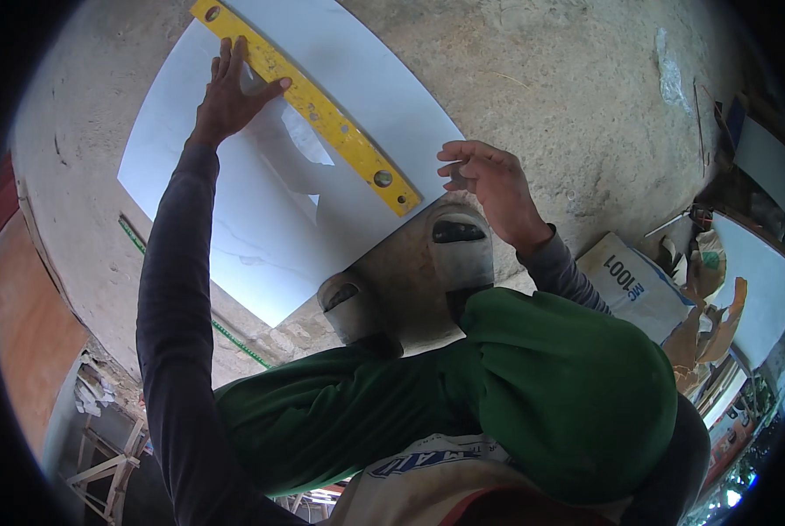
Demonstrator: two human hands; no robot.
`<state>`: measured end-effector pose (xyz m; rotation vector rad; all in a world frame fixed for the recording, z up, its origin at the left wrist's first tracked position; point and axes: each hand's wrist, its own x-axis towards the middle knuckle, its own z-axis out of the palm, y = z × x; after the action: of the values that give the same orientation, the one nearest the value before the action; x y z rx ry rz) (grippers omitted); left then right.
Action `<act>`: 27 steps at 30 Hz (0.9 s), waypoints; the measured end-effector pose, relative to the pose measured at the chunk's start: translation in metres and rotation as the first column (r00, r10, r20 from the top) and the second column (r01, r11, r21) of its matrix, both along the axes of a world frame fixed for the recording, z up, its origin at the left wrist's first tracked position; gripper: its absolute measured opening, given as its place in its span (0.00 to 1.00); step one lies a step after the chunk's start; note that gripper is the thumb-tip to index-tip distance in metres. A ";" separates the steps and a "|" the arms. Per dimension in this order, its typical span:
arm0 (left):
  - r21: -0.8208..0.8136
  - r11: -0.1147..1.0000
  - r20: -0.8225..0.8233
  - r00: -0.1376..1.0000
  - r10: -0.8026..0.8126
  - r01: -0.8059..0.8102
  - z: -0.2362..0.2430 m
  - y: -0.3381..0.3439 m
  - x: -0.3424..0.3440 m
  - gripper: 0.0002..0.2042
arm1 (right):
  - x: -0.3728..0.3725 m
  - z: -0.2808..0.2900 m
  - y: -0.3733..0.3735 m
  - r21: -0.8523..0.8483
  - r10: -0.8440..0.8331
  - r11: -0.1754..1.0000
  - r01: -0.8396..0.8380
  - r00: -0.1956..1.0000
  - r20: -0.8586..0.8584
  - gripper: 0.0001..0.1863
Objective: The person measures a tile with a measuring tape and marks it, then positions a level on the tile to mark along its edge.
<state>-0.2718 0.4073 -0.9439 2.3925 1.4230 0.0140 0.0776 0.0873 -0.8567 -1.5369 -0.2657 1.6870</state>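
Observation:
A large white, faintly veined tile (261, 237) lies on the concrete floor in front of me, with glossy reflections on it. Across its far right part runs a yellow spirit level (322, 114), set diagonally. My left hand (230, 98) is open, its fingers spread and pressing against the level's left edge toward its far end. Off the tile's right corner, near the level's close end, my right hand (493, 188) is raised with its fingers curled in. A small greyish thing seems to sit between those fingers, too small to make out.
My shoes (462, 254) stand close to the tile's near edge. A green marked strip (239, 342) lies on the floor, partly behind my left arm. To the right are a printed bag (625, 280), torn cardboard (717, 324) and a white sheet (747, 280). Crumpled clear plastic (670, 74) lies far right.

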 end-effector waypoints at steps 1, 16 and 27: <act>-0.014 1.000 0.001 1.000 0.002 -0.002 0.000 0.002 0.007 0.67 | 0.008 0.002 0.005 0.110 -0.006 0.994 0.009 1.000 -0.030 0.21; 0.001 1.000 -0.087 0.996 -0.029 0.029 0.005 -0.004 0.018 0.74 | 0.016 0.005 0.029 0.181 -0.002 0.983 0.013 0.998 -0.064 0.17; -0.080 0.997 -0.123 0.992 -0.004 -0.006 0.024 -0.004 0.031 0.75 | 0.013 0.008 0.053 0.027 -0.002 1.000 0.002 1.000 0.000 0.16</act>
<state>-0.2409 0.4031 -0.9197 2.3633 1.4503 -0.1905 0.0902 0.1400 -0.8486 -1.5168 -0.2859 1.6750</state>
